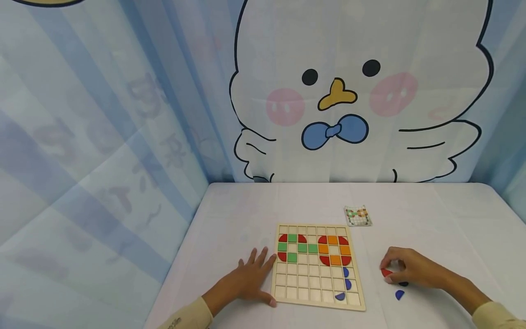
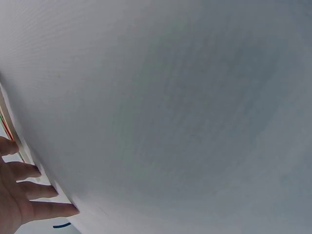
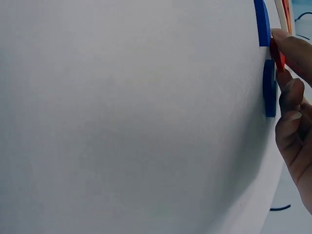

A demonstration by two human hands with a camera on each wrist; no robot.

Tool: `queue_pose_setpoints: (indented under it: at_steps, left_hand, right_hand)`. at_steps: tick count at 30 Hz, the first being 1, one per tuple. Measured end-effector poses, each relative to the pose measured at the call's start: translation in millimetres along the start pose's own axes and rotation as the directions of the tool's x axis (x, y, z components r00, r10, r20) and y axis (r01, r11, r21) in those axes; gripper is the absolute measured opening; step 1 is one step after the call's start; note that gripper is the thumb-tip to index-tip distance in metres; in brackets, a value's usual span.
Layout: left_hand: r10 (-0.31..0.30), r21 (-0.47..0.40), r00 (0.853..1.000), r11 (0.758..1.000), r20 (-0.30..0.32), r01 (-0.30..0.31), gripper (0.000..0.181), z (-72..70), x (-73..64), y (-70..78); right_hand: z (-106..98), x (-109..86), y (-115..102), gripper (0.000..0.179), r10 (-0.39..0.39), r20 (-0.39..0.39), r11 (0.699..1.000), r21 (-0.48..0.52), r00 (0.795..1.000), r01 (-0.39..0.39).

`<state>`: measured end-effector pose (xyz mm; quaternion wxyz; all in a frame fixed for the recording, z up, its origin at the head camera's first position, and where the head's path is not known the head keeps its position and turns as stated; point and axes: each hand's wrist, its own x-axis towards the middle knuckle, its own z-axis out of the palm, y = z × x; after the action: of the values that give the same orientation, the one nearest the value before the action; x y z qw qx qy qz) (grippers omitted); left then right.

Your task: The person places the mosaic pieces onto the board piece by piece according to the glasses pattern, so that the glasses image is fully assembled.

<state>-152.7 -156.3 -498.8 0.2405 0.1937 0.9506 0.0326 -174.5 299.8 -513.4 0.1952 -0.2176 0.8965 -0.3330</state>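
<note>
A wooden grid board (image 1: 289,281) lies on the white table, bearing red, green and orange pieces in its upper rows and several blue pieces (image 1: 348,284) at the lower right. My left hand (image 1: 251,276) has its fingers spread, at the board's left edge. To the right of the board, my right hand (image 1: 415,267) pinches a red piece (image 1: 386,272) between thumb and index finger; the same red piece (image 3: 278,54) shows edge-on in the right wrist view. Under that hand lies a blue piece (image 1: 404,283), partly covered. Another blue half-round piece (image 1: 400,294) lies nearer me.
A small pattern card (image 1: 358,216) with a coloured grid lies beyond the board's upper right corner. Behind the table hangs a curtain (image 1: 328,160) with a cartoon bird; more blue curtain (image 1: 102,183) runs along the left side.
</note>
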Motion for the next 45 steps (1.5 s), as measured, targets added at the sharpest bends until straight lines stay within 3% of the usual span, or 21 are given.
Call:
queue_pose_setpoints:
  at_steps: [6,19,24,35,45]
  left_hand:
    - [-0.004,-0.011,1.0,1.0,0.001,0.004,0.118,0.4,0.5,0.2]
    - [-0.006,-0.002,1.0,1.0,-0.003,0.006,0.118,0.6,0.1,-0.3]
    - [-0.006,-0.002,1.0,1.0,-0.002,0.006,0.118,0.9,0.4,-0.6]
    - [0.006,0.014,1.0,1.0,-0.014,-0.006,0.117,1.3,0.7,-1.3]
    - [0.001,0.002,1.0,1.0,-0.007,-0.001,0.118,1.9,1.2,-1.7]
  right_hand:
    - [3,4.3,-2,0.02,-0.015,0.051,0.998,0.057,0.999,0.012]
    - [7,19.8,-22,0.011,-0.078,-0.018,0.993,0.087,0.997,0.079]
    - [7,31.8,-33,0.01,-0.099,-0.002,0.986,0.133,0.995,0.098]
    - [20,65.1,-56,0.023,-0.177,-0.038,0.981,0.074,0.984,0.179]
    - [38,91.5,-77,0.018,-0.256,-0.05,0.962,0.083,0.965,0.26]
